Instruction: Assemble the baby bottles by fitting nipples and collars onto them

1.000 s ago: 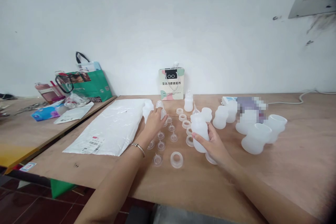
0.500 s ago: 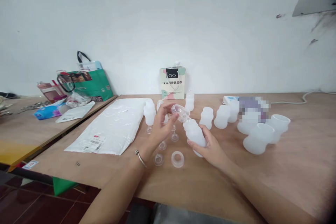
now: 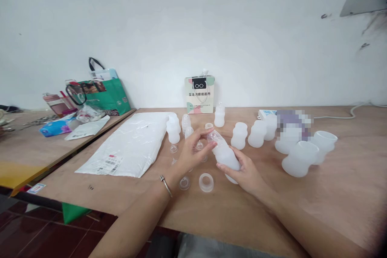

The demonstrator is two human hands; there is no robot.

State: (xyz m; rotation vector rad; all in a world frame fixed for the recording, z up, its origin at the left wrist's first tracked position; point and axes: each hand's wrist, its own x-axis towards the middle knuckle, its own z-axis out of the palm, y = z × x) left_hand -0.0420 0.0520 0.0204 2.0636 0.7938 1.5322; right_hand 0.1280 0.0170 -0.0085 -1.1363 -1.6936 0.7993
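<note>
1. Right hand (image 3: 243, 172) – grip wrapped around the lower body of the held bottle (image 3: 226, 160), thumb on the near side. Bottle is milky white, tilted, its top leaning left and towards the back edge.
2. Left hand (image 3: 193, 151) – thumb and fingers pinching a clear cap (image 3: 213, 137) at the top of that bottle. Cap and bottle meet; cannot tell how far the cap sits on. Bracelet (image 3: 165, 186) on the wrist.
3. Position: both are held above the middle of the surface (image 3: 256, 219), well in from its left and right edges.
4. Towards the near edge, below the hands: a pale ring (image 3: 206, 183) lies flat, with a clear teat (image 3: 184, 183) just beside it on the left. More teats lie partly hidden behind the left hand.
5. Near the back edge: a capped bottle (image 3: 219, 115) stands upright, right of a printed paper bag (image 3: 199, 96) against the wall.
6. Towards the right edge: a spread of white bottles (image 3: 257, 134), two showing open mouths. A blurred patch hides part of this group.
7. Along the left edge: a white mailer (image 3: 127, 141) lies flat, label towards the near edge; another white bottle (image 3: 173, 130) stands by its back right corner.
8. Beyond the left edge, a second surface (image 3: 21, 145) carries a green bag (image 3: 113, 97).
</note>
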